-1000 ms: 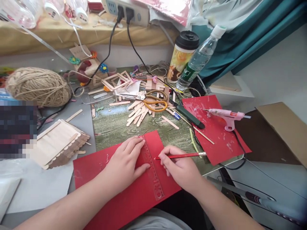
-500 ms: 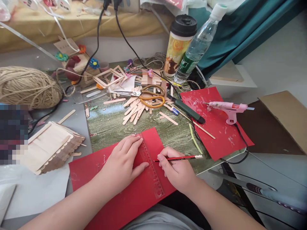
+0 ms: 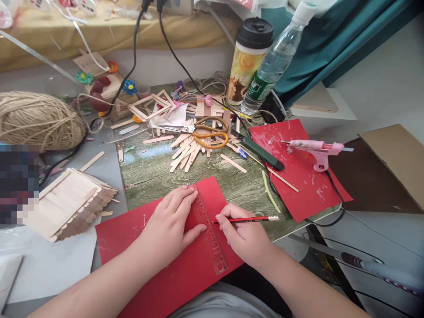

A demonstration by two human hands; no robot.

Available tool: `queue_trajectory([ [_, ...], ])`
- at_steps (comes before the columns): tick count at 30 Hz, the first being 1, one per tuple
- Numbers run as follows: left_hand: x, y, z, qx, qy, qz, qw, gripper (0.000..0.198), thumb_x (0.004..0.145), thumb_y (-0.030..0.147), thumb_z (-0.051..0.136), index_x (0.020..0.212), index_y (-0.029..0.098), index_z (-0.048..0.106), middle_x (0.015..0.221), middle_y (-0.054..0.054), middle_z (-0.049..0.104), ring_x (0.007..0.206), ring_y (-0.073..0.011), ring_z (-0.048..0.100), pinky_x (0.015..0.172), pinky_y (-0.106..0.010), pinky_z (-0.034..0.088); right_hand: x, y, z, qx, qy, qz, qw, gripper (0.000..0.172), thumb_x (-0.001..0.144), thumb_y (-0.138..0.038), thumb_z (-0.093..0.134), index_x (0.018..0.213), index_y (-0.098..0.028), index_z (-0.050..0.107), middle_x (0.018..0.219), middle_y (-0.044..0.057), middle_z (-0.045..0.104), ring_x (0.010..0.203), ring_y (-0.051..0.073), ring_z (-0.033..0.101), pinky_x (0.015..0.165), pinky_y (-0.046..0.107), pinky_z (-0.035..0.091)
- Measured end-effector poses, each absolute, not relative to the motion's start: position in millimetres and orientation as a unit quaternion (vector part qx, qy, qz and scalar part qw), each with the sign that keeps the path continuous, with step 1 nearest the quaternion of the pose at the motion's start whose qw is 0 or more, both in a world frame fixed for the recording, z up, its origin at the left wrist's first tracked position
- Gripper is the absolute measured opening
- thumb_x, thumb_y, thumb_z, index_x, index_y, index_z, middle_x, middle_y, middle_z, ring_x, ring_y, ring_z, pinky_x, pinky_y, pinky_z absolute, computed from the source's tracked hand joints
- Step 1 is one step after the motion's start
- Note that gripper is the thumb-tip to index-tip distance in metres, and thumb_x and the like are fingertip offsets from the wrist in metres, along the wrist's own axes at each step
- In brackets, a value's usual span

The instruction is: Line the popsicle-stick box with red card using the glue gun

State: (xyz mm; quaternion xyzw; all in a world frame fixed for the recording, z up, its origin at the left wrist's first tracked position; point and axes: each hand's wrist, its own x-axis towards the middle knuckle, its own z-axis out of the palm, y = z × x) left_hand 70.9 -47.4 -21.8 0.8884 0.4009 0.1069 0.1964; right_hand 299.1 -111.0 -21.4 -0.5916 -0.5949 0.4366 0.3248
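A sheet of red paper (image 3: pixel 139 247) lies near the table's front edge, with a clear plastic ruler (image 3: pixel 215 247) slanting across it. My left hand (image 3: pixel 172 221) rests flat on the paper, fingers stretched out and fingertips pressing the ruler's far end, thumb apart and close to its left edge. In my right hand (image 3: pixel 243 232) a red and black pencil (image 3: pixel 251 219) is pinched, its tip at the ruler's right edge and its eraser end pointing right. The marks under the tip, if any, are too small to see.
Scissors (image 3: pixel 212 132) lie on craft sticks (image 3: pixel 188 150). A pink glue gun (image 3: pixel 314 152) rests on another red sheet (image 3: pixel 301 194) at the right. A stick-built model (image 3: pixel 73 203) and twine ball (image 3: pixel 36 119) are left; a cup (image 3: pixel 248 62) and bottle (image 3: pixel 271 66) stand behind.
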Motion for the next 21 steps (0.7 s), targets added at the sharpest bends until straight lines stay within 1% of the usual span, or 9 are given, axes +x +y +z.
queue_trajectory([
  [2, 71, -48, -22, 0.888, 0.401, 0.109, 0.198, 0.065, 0.098, 0.047, 0.07, 0.151, 0.015, 0.05, 0.151, -0.019, 0.059, 0.145, -0.0389, 0.053, 0.12, -0.058, 0.049, 299, -111, -22, -0.596, -0.598, 0.428, 0.323, 0.031, 0.11, -0.034, 0.049, 0.081, -0.023, 0.055, 0.072, -0.001, 0.059, 0.068, 0.016, 0.059, 0.066, 0.03, 0.044],
  [7, 70, -48, -23, 0.887, 0.402, 0.108, 0.201, 0.065, 0.098, 0.047, 0.07, 0.152, 0.017, 0.049, 0.151, -0.018, 0.058, 0.145, -0.0387, 0.052, 0.12, -0.058, 0.048, 298, -111, -21, -0.598, -0.589, 0.441, 0.318, 0.032, 0.11, -0.035, 0.048, 0.082, -0.023, 0.055, 0.07, -0.001, 0.057, 0.067, 0.017, 0.058, 0.063, 0.03, 0.043],
  [12, 70, -47, -24, 0.891, 0.399, 0.1, 0.191, 0.067, 0.099, 0.048, 0.069, 0.152, 0.014, 0.048, 0.152, -0.019, 0.057, 0.146, -0.0378, 0.051, 0.122, -0.057, 0.047, 300, -112, -23, -0.594, -0.582, 0.445, 0.332, 0.032, 0.11, -0.036, 0.051, 0.082, -0.023, 0.057, 0.073, 0.0, 0.06, 0.069, 0.017, 0.059, 0.066, 0.03, 0.045],
  [17, 69, -48, -25, 0.892, 0.398, 0.106, 0.185, 0.066, 0.098, 0.05, 0.07, 0.151, 0.015, 0.049, 0.15, -0.018, 0.059, 0.145, -0.0377, 0.053, 0.12, -0.057, 0.049, 303, -117, -30, -0.601, -0.502, 0.486, 0.389, 0.036, 0.112, -0.044, 0.049, 0.085, -0.023, 0.058, 0.073, -0.001, 0.061, 0.062, 0.014, 0.058, 0.06, 0.028, 0.046],
  [21, 69, -47, -26, 0.891, 0.397, 0.114, 0.186, 0.066, 0.098, 0.049, 0.071, 0.151, 0.016, 0.048, 0.15, -0.018, 0.059, 0.144, -0.0381, 0.054, 0.119, -0.057, 0.05, 304, -119, -32, -0.596, -0.497, 0.499, 0.386, 0.035, 0.112, -0.045, 0.049, 0.087, -0.023, 0.059, 0.075, -0.001, 0.061, 0.058, 0.013, 0.056, 0.056, 0.026, 0.046],
])
